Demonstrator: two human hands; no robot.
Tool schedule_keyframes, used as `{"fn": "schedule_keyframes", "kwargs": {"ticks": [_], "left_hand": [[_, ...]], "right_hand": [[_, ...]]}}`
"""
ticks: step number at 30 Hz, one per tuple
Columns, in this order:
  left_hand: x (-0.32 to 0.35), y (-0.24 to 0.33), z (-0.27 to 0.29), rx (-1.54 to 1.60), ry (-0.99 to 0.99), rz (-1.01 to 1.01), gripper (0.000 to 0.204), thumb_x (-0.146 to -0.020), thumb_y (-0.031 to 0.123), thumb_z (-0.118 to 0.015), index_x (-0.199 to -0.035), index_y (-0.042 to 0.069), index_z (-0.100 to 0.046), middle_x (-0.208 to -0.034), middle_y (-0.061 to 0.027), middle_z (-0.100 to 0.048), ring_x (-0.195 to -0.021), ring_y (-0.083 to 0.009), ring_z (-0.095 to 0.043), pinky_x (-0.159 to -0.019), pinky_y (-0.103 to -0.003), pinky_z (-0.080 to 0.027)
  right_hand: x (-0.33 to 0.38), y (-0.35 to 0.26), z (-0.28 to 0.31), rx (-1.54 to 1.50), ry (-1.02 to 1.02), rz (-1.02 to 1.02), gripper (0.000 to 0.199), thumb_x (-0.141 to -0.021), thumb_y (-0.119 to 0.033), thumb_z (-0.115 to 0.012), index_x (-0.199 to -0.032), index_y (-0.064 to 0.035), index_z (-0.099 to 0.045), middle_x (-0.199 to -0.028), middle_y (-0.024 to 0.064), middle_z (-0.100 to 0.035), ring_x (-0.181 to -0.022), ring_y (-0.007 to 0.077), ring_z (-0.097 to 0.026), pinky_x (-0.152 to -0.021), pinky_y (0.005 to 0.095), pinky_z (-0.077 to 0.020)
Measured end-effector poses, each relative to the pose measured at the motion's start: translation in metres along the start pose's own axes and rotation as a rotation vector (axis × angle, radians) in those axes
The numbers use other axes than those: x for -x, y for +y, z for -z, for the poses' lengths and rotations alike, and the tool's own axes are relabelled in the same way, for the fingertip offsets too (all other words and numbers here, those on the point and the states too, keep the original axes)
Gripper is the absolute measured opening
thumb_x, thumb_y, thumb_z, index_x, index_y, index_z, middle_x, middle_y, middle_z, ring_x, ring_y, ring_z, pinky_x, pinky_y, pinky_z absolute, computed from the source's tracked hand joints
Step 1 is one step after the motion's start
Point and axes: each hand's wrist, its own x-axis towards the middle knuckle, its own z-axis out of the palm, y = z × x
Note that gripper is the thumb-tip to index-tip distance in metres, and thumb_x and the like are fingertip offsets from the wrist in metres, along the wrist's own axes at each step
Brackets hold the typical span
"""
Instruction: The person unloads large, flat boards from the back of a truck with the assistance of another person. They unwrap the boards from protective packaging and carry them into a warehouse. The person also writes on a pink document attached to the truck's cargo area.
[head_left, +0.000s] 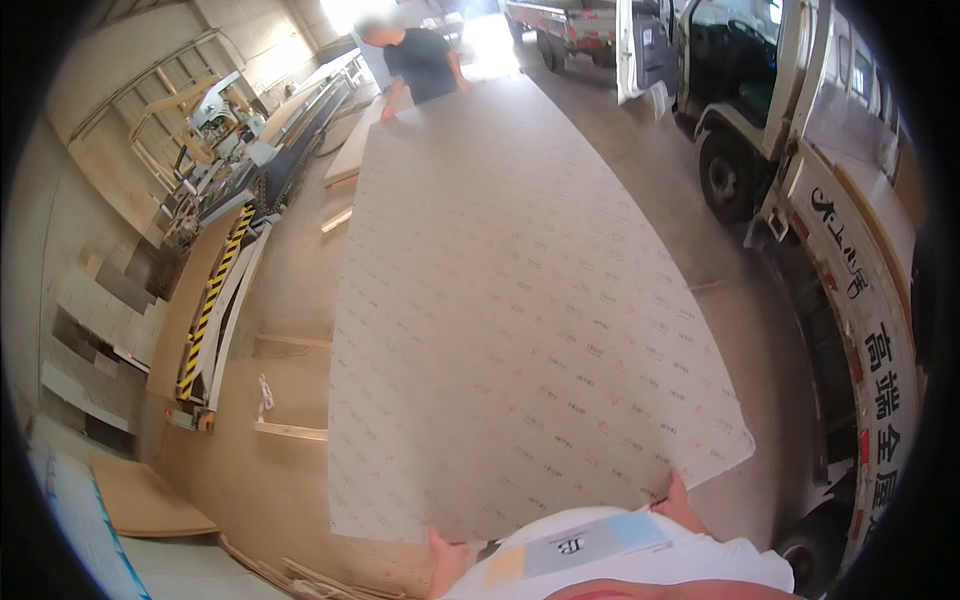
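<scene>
A large pale board (pixel 500 290) covered in small printed marks stretches out flat in front of me. My left hand (pixel 447 555) grips its near edge toward the left corner, thumb on top. Further right along the same edge, my right hand (pixel 680 505) holds it too, thumb on the top face. The fingers of both hands are hidden under the board. At the far end, a person in a dark shirt (pixel 425 70) holds the board with both hands, one of them at the far left corner (pixel 388 112).
A white truck (pixel 740 110) with an open door stands on the right, its side panel (pixel 850 260) running close by. Left are a machine (pixel 205 120) and a yellow-black striped barrier (pixel 215 305). Wooden strips (pixel 290 431) lie on the floor. Another truck (pixel 565 25) stands behind.
</scene>
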Motion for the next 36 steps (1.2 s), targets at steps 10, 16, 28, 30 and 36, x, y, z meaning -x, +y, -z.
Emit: {"fn": "schedule_keyframes", "kwargs": {"ticks": [10,16,28,30,36], "left_hand": [[-0.155,0.058,-0.082,0.064,-0.049,0.147,0.062,-0.100,0.063,-0.043,-0.135,0.013,-0.057,-0.135,-0.0049,-0.061,-0.124,-0.0290,-0.055,-0.105,-0.050,-0.044],[-0.210,0.084,-0.119,-0.016,-0.033,0.149,0.064,-0.098,0.065,-0.045,-0.137,0.015,-0.055,-0.136,-0.0043,-0.061,-0.125,-0.0278,-0.054,-0.105,-0.047,-0.043],[-0.305,0.191,-0.246,0.095,0.242,0.076,0.063,-0.102,0.056,-0.045,-0.144,0.009,-0.049,-0.144,-0.0085,-0.054,-0.133,-0.0324,-0.049,-0.109,-0.050,-0.041],[-0.322,0.205,-0.257,0.117,0.226,0.074,0.063,-0.101,0.057,-0.048,-0.143,0.009,-0.049,-0.143,-0.0081,-0.055,-0.131,-0.0314,-0.050,-0.108,-0.049,-0.043],[-0.375,0.231,-0.263,0.102,0.205,0.028,0.065,-0.099,0.060,-0.050,-0.140,0.010,-0.051,-0.141,-0.0076,-0.055,-0.129,-0.0311,-0.052,-0.105,-0.048,-0.045]], "right_hand": [[-0.087,-0.033,-0.170,-0.171,0.398,-0.079,0.048,-0.100,-0.039,-0.056,-0.138,-0.0107,-0.054,-0.139,0.0091,-0.058,-0.123,0.0322,-0.059,-0.098,0.0524,-0.0516],[-0.150,-0.025,-0.205,-0.189,0.313,0.028,0.048,-0.101,-0.039,-0.057,-0.139,-0.0099,-0.054,-0.141,0.0092,-0.056,-0.126,0.0315,-0.056,-0.102,0.0520,-0.0501],[-0.232,-0.011,-0.364,-0.150,0.194,-0.025,0.047,-0.103,-0.041,-0.051,-0.139,-0.0103,-0.054,-0.143,0.0087,-0.055,-0.128,0.0299,-0.055,-0.105,0.0522,-0.0467],[-0.254,-0.010,-0.378,-0.149,0.247,-0.108,0.049,-0.103,-0.042,-0.051,-0.139,-0.0099,-0.054,-0.144,0.0089,-0.055,-0.130,0.0300,-0.054,-0.106,0.0529,-0.0458],[-0.288,-0.001,-0.441,-0.155,0.285,-0.161,0.051,-0.103,-0.044,-0.050,-0.139,-0.0079,-0.053,-0.145,0.0105,-0.053,-0.132,0.0334,-0.051,-0.107,0.0578,-0.0431]]}}
